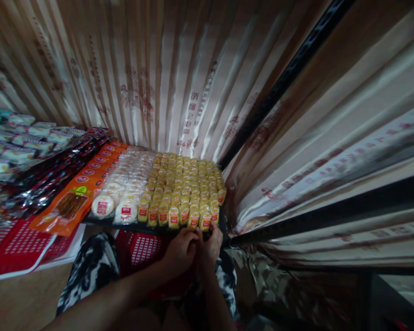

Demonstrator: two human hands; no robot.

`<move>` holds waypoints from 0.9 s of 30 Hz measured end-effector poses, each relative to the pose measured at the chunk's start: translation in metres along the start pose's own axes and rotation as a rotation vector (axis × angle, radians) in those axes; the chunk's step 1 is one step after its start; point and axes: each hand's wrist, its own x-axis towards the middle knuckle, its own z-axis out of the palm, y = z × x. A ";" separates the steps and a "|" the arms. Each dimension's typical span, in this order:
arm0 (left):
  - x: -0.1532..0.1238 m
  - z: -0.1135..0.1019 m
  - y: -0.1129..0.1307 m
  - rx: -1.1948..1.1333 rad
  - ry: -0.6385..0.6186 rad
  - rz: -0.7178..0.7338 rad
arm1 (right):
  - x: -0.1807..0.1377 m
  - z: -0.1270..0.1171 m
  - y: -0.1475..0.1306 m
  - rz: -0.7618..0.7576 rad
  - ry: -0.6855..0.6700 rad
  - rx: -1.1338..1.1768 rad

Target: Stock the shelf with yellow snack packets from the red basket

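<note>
Wrapped packets (186, 188) before curtain (172, 82)

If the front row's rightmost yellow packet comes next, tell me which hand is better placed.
Right, probably: the right hand appears nearest that packet, while the left hand sits farther left.

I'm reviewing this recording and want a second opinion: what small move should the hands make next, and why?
Perhaps nudge the right end of the front row of yellow packets into line: that row looks slightly uneven, and the left hand and right hand are right there.
</note>
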 end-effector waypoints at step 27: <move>0.008 0.013 -0.017 0.208 0.012 0.030 | 0.018 -0.005 0.004 -0.060 0.111 0.005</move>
